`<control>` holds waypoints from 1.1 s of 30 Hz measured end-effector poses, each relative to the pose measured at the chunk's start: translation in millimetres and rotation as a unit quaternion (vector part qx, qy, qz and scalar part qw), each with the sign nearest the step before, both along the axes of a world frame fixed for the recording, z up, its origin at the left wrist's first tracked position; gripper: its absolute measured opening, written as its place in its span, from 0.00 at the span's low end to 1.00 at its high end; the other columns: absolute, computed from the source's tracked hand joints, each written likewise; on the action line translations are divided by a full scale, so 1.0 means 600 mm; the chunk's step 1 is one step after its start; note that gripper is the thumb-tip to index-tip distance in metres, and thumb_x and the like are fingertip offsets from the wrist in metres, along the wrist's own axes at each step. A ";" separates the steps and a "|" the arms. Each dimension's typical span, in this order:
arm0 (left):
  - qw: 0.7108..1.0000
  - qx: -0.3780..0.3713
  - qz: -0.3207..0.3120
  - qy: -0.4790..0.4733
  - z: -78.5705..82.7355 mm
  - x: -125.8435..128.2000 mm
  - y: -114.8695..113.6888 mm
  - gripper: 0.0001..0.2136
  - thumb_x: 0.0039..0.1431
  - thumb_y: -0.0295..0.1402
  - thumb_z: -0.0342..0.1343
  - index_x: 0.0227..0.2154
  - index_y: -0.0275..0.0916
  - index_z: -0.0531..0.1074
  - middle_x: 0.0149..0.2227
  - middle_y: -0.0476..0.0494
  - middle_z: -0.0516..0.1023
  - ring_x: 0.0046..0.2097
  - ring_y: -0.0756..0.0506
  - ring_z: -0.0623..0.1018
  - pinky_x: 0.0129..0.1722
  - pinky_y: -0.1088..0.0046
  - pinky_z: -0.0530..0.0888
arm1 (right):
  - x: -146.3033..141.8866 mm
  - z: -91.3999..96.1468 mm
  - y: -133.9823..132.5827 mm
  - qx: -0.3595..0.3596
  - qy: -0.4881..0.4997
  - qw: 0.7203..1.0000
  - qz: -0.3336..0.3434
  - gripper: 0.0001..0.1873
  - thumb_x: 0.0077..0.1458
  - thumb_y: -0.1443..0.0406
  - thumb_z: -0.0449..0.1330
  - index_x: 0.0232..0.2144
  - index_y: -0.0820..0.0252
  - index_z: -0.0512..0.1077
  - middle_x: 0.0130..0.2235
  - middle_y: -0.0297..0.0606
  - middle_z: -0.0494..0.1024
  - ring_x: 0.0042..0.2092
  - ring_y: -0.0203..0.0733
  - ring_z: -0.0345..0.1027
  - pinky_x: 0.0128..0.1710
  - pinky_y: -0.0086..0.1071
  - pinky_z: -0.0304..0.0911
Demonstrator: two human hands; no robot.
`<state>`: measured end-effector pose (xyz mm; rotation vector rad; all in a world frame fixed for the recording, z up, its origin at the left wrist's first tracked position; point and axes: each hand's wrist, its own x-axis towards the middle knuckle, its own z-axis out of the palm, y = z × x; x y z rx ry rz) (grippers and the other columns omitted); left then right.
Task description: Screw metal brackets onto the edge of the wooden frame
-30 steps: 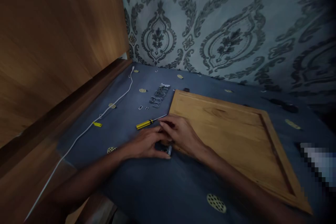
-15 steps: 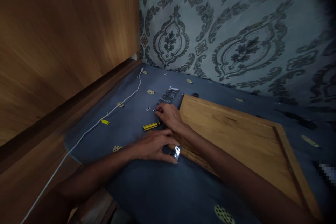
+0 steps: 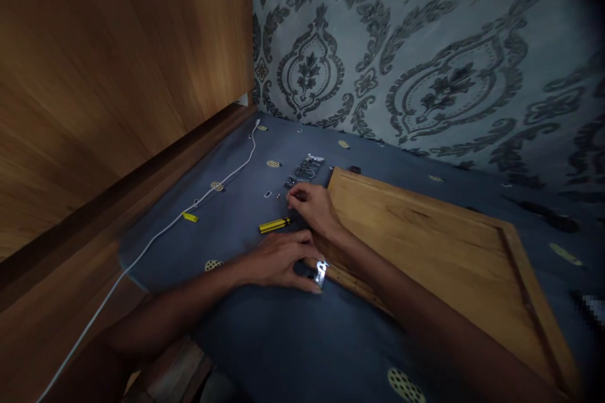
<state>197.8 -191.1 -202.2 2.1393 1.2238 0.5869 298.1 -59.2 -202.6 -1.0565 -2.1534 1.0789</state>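
My left hand (image 3: pixel 283 259) grips a small shiny metal bracket (image 3: pixel 321 272) between thumb and fingers, at the near left edge of a framed wooden panel (image 3: pixel 425 220). My right hand (image 3: pixel 312 204) is closed in a pinch beyond it, just past the panel's left corner. What sits between those fingertips is too small to make out. A tiny metal piece (image 3: pixel 278 196) lies on the dark cloth left of the right fingertips. Behind that hand is a group of metal hardware (image 3: pixel 308 167). A yellow-and-black screwdriver handle (image 3: pixel 274 225) rests between the two hands.
A white cable (image 3: pixel 155 238) with a yellow tag (image 3: pixel 190 217) runs along the left side. Wooden furniture (image 3: pixel 123 63) stands at left, and a patterned wall (image 3: pixel 363 50) is behind. A dark tool (image 3: pixel 551 215) lies right of the panel.
My right hand has drawn back slightly to the right, exposing the tiny metal piece on the cloth. My left hand keeps its hold on the bracket.
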 end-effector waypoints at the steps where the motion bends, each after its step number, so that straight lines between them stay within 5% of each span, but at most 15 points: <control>1: 1.000 -0.001 0.001 0.000 0.001 0.000 -0.001 0.24 0.56 0.48 0.70 0.50 0.40 0.78 0.44 0.45 0.75 0.45 0.44 0.76 0.43 0.72 0.69 | 0.009 0.003 -0.005 -0.018 0.032 0.999 -0.006 0.10 0.58 0.58 0.62 0.29 0.58 0.72 0.27 0.33 0.77 0.31 0.41 0.75 0.33 0.34 0.69; 9: 1.000 -0.020 -0.005 -0.019 0.008 -0.004 -0.003 0.19 0.59 0.45 0.68 0.49 0.42 0.78 0.46 0.44 0.73 0.49 0.43 0.75 0.47 0.71 0.70 | 0.128 0.035 -0.085 -0.124 0.159 0.978 -0.056 0.21 0.48 0.47 0.69 0.29 0.56 0.71 0.25 0.34 0.77 0.25 0.36 0.69 0.25 0.29 0.63; 16: 1.000 -0.010 -0.009 -0.008 0.012 -0.004 -0.005 0.22 0.61 0.44 0.67 0.56 0.46 0.75 0.44 0.47 0.71 0.45 0.46 0.75 0.45 0.72 0.70 | 0.199 0.024 -0.144 -0.210 0.170 0.961 -0.060 0.23 0.48 0.46 0.72 0.29 0.57 0.73 0.22 0.33 0.77 0.20 0.34 0.66 0.20 0.28 0.61; 23: 1.000 -0.019 -0.015 -0.009 0.015 -0.004 -0.006 0.21 0.61 0.44 0.66 0.55 0.44 0.76 0.43 0.46 0.71 0.45 0.46 0.75 0.43 0.72 0.70 | 0.204 0.016 -0.157 -0.179 0.168 0.968 -0.047 0.20 0.51 0.48 0.71 0.29 0.57 0.75 0.21 0.30 0.74 0.20 0.33 0.65 0.19 0.27 0.60; 29: 1.000 -0.028 -0.009 0.001 0.019 -0.002 -0.006 0.22 0.60 0.42 0.67 0.57 0.47 0.75 0.42 0.47 0.71 0.44 0.47 0.75 0.42 0.73 0.69 | 0.205 0.008 -0.156 -0.068 0.136 0.988 0.002 0.13 0.61 0.54 0.65 0.33 0.55 0.82 0.28 0.34 0.78 0.26 0.35 0.69 0.28 0.31 0.68; 33: 0.999 -0.038 -0.009 -0.003 0.022 0.000 -0.007 0.21 0.61 0.41 0.67 0.55 0.45 0.75 0.43 0.47 0.72 0.45 0.47 0.75 0.43 0.73 0.70 | 0.207 0.005 -0.155 -0.097 0.109 0.989 -0.016 0.15 0.59 0.51 0.66 0.35 0.56 0.80 0.31 0.35 0.81 0.27 0.36 0.70 0.27 0.30 0.67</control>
